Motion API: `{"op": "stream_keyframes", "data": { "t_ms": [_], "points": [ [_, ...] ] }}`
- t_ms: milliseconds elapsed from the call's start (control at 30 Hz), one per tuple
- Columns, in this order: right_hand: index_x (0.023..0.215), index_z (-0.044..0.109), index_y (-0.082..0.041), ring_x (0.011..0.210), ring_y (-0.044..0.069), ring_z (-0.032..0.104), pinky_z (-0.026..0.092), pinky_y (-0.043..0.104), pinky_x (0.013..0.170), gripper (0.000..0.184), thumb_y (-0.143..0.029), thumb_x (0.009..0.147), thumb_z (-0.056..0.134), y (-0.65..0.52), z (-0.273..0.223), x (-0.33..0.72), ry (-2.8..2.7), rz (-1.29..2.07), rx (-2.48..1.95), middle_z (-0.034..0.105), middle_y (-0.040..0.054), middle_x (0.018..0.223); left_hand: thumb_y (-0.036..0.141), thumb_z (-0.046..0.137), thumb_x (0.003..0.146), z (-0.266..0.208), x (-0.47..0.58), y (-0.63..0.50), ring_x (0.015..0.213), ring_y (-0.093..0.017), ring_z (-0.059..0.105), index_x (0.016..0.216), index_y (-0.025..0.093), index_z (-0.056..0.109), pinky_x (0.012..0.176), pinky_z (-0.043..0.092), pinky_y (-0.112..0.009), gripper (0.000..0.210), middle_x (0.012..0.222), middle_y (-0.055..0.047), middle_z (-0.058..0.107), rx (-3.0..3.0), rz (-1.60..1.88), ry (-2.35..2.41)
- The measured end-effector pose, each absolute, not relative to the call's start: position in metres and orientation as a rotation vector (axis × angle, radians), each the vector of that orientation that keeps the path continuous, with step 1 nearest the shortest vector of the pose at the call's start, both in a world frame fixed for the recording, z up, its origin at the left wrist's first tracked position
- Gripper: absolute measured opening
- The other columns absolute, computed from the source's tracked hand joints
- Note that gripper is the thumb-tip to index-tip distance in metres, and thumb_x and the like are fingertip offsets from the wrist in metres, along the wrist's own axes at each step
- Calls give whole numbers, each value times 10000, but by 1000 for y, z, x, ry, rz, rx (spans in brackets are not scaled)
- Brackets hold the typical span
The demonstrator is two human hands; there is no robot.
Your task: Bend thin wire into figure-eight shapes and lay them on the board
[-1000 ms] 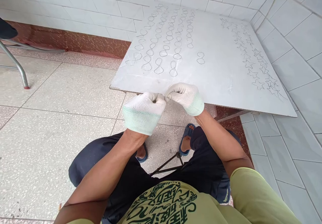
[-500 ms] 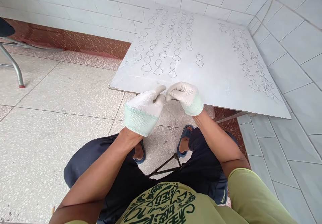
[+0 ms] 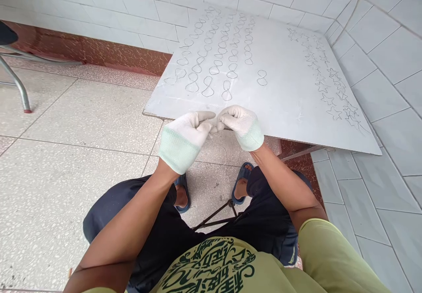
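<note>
In white gloves with pale green cuffs, my left hand (image 3: pixel 189 132) and my right hand (image 3: pixel 240 124) meet at the near edge of the board. A thin wire (image 3: pixel 226 153) hangs in a faint curve below them, and its ends run up to the pinched fingers. My left thumb and forefinger close on it, while the curled fingers of my right hand pinch it close by. The stretch between the fingertips is too fine to make out. Beyond the hands, the nearest figure-eight wire piece (image 3: pixel 227 90) lies flat on the board.
On the white board (image 3: pixel 283 104) lie several rows of figure-eight wires, with one figure-eight (image 3: pixel 262 77) apart from them. Star-shaped wires (image 3: pixel 334 112) overlap along its right side. Tiled walls border the board behind and right. A chair leg (image 3: pixel 23 91) stands at far left.
My left hand has shifted slightly left and turned, its fingers now more visible. My right hand has moved a little up and left. The hanging wire curve has shifted slightly.
</note>
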State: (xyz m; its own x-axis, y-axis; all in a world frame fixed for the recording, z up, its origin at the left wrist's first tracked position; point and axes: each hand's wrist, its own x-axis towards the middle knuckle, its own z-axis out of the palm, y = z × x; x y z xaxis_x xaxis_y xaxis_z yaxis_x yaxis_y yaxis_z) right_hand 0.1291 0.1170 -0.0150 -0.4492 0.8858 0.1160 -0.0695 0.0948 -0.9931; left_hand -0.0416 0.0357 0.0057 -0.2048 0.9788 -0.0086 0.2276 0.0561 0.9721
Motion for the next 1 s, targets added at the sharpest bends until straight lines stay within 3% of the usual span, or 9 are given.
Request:
{"op": "stream_keyframes", "data": {
  "t_ms": [133, 267, 433, 533, 633, 767, 900, 1000],
  "points": [
    [810, 755, -241, 794, 169, 757, 652, 326, 846, 144, -345, 908, 772, 116, -13, 129, -1489, 1428, -875, 802, -7, 782, 438, 865, 822, -3, -54, 51, 609, -156, 620, 1033, 134, 837, 617, 577, -299, 372, 747, -51, 777, 1091, 1199, 1158],
    [901, 764, -239, 824, 179, 770, 665, 358, 905, 191, -425, 923, 797, 120, -16, 133, -1493, 1486, -826, 793, -5, 802, 512, 931, 748, -5, -59, 54, 600, -165, 622, 873, 144, 830, 553, 561, -305, 402, 769, -101, 811, 1084, 1151, 1056],
    [1144, 801, -244, 962, 216, 805, 662, 390, 999, 555, -749, 915, 832, 129, -12, 145, -1548, 1530, -641, 835, 33, 965, 389, 816, 894, -2, -54, 42, 745, -217, 762, 1024, 157, 880, 702, 633, -345, 273, 953, -130, 890, 1156, 1192, 1475],
    [1101, 809, -225, 947, 228, 811, 671, 394, 961, 645, -847, 970, 701, 133, -5, 150, -1564, 1572, -704, 844, 70, 987, 347, 709, 997, 2, -50, 36, 951, -255, 825, 1199, 193, 907, 898, 644, -366, 322, 1036, -100, 906, 1362, 1145, 1786],
    [997, 811, -208, 849, 203, 792, 668, 367, 883, 454, -660, 992, 771, 134, 0, 148, -1638, 1641, -858, 840, 63, 922, 333, 617, 1083, 7, -48, 34, 1099, -299, 818, 1316, 247, 908, 1010, 601, -398, 382, 1083, -96, 903, 1717, 944, 2097],
    [883, 815, -210, 869, 190, 778, 632, 339, 865, 199, -389, 968, 799, 128, 3, 140, -1808, 1513, -971, 842, 43, 911, 300, 551, 1119, 10, -43, 34, 1043, -344, 814, 1313, 260, 911, 933, 575, -429, 411, 1018, -125, 880, 1972, 645, 2260],
    [749, 794, -218, 888, 194, 771, 589, 340, 877, 245, -328, 968, 793, 122, 8, 134, -1986, 1290, -1058, 830, 35, 877, 290, 585, 1090, 6, -38, 34, 994, -344, 794, 1226, 245, 914, 892, 544, -422, 359, 966, -122, 862, 1982, 611, 2297],
    [734, 787, -224, 872, 187, 776, 590, 334, 871, 270, -304, 991, 772, 118, 11, 132, -2003, 1299, -1061, 834, 28, 861, 298, 594, 1087, 6, -35, 34, 972, -323, 777, 1212, 250, 901, 851, 517, -398, 335, 971, -106, 864, 1935, 681, 2319]
  ]
}}
